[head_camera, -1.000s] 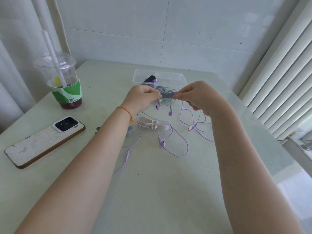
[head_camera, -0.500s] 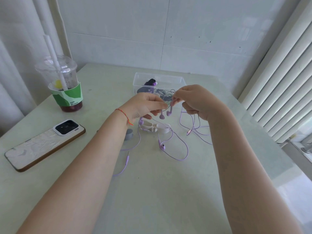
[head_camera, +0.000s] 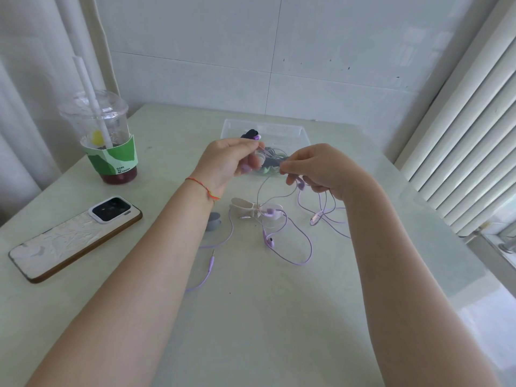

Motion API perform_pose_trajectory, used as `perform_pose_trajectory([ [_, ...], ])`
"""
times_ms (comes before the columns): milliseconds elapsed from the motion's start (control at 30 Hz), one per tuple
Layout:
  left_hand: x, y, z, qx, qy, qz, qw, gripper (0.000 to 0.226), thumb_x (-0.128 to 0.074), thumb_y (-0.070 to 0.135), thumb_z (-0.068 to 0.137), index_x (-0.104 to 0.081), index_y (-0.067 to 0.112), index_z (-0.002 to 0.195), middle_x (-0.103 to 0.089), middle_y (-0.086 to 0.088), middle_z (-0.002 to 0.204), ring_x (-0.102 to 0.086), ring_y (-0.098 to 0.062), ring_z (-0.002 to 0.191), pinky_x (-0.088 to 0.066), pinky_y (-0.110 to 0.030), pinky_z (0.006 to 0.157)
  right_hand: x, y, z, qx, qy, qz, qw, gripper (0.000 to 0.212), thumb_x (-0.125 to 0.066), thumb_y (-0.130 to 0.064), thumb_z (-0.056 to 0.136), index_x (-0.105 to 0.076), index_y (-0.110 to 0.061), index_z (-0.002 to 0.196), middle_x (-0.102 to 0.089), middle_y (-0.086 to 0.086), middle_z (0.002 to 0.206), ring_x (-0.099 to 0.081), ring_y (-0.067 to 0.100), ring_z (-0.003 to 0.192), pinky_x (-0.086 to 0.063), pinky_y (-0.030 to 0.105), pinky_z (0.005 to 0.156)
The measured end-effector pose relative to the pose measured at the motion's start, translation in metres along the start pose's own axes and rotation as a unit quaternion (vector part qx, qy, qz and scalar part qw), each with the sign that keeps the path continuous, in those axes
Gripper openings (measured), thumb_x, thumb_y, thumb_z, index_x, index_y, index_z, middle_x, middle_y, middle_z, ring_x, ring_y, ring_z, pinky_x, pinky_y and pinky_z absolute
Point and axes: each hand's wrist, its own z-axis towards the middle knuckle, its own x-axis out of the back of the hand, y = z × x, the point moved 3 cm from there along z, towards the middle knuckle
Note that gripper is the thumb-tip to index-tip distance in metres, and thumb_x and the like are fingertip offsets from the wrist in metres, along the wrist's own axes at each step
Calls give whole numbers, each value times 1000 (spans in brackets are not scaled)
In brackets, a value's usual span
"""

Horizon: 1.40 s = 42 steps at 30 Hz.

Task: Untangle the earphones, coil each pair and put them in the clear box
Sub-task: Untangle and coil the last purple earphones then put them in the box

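— Above the desk, just in front of the clear box, what are the two hands doing?

— They are raised close together. The left hand has its fingers curled, pinching a thin lilac wire near the thumb, with a lilac earbud showing by its lower fingertips. The right hand pinches one end of a small grey strap that reaches toward the left hand, and another lilac earbud hangs under its curled fingers.

— Where are the earphones themselves?

— The lilac earphones lie mostly loose on the desk below the hands: cable loops, one earbud lying flat, and the plug pointing toward the left forearm. Wires run up from there into both hands. A pale clip-like piece lies among the loops; a grey rounded piece sits beside the left wrist.

— And the box?

— It stands on the desk behind the hands, holding coiled cables, a dark item and something purple; I cannot tell them apart.

— Anything else?

— A phone lies face down at the left, with a lidded drink cup and straw behind it.
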Motion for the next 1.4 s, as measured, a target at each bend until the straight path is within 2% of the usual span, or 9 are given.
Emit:
perform_pose_trajectory([
  [67, 1, 1, 0, -3, 27, 9, 1000, 11, -63, 18, 93, -72, 15, 87, -41, 9, 44, -35, -9, 42, -43, -22, 53, 0, -2, -1, 2, -2, -25, 1000, 14, -71, -22, 85, -74, -8, 85, -60, 0, 59, -28, 12, 41, -23, 18, 41],
  [167, 7, 4, 1, -53, 101, 66, 991, 5, -68, 11, 88, -72, 13, 90, -48, 14, 44, -38, -2, 37, -34, -16, 44, 3, -3, -2, 0, 25, -45, 999, 13, -75, -26, 82, -76, -13, 84, -48, -6, 55, -26, 14, 44, -26, 19, 43],
  [300, 12, 3, 6, -78, 158, 156, 972, 29, -57, 4, 88, -70, 19, 109, -56, 13, 82, -54, 5, 69, -38, -2, 58, 0, -6, -2, 18, 21, -43, 999, 12, -68, -23, 87, -78, -16, 87, -58, -3, 72, -42, 12, 47, -37, 22, 50],
  [400, 5, 4, 3, -58, 92, 139, 984, 15, -62, 11, 89, -73, 19, 96, -65, 5, 86, -59, 4, 68, -43, -10, 66, 0, -10, -3, 25, 37, -56, 997, 13, -71, -30, 85, -78, -19, 86, -58, 1, 75, -43, 19, 62, -36, 25, 56],
  [567, -16, 4, -8, -35, -74, 162, 984, 17, -76, 22, 83, -74, 13, 97, -72, 2, 83, -62, -7, 71, -46, -19, 68, 2, -17, -7, 58, 37, -61, 996, 11, -70, -26, 86, -73, -20, 78, -57, -10, 61, -39, 9, 41, -28, 19, 44],
  [900, -5, 0, -3, 16, 26, 82, 996, 9, -72, 10, 83, -74, 3, 87, -68, -13, 85, -61, -17, 69, -52, -23, 64, 0, -15, -10, 21, -9, -141, 990, 12, -67, -26, 83, -77, -20, 80, -64, -7, 73, -52, 9, 68, -42, 24, 65],
  [1067, -3, 1, -2, 19, 71, 99, 992, 26, -71, 10, 83, -61, 11, 59, -56, -8, 60, -50, -13, 49, -44, -16, 47, 3, -14, -8, 21, 11, -139, 990, 12, -66, -24, 83, -77, -19, 79, -63, -5, 70, -52, 13, 65, -41, 24, 60],
  [1167, -2, 0, -1, 35, 49, 102, 993, 30, -68, 13, 86, -58, 12, 57, -48, 2, 49, -39, -9, 43, -35, -17, 47, 6, -14, -7, 17, 46, -155, 987, 12, -65, -24, 84, -76, -20, 80, -56, 2, 72, -47, 18, 66, -38, 27, 59],
  [1400, -1, 0, -4, 94, -62, -77, 991, 20, -59, 16, 95, -71, 11, 81, -67, 2, 72, -50, -5, 56, -36, -18, 55, 10, -10, -2, 14, 83, -147, 986, 19, -62, -22, 85, -70, -28, 69, -53, 1, 63, -47, 17, 60, -38, 26, 55],
])
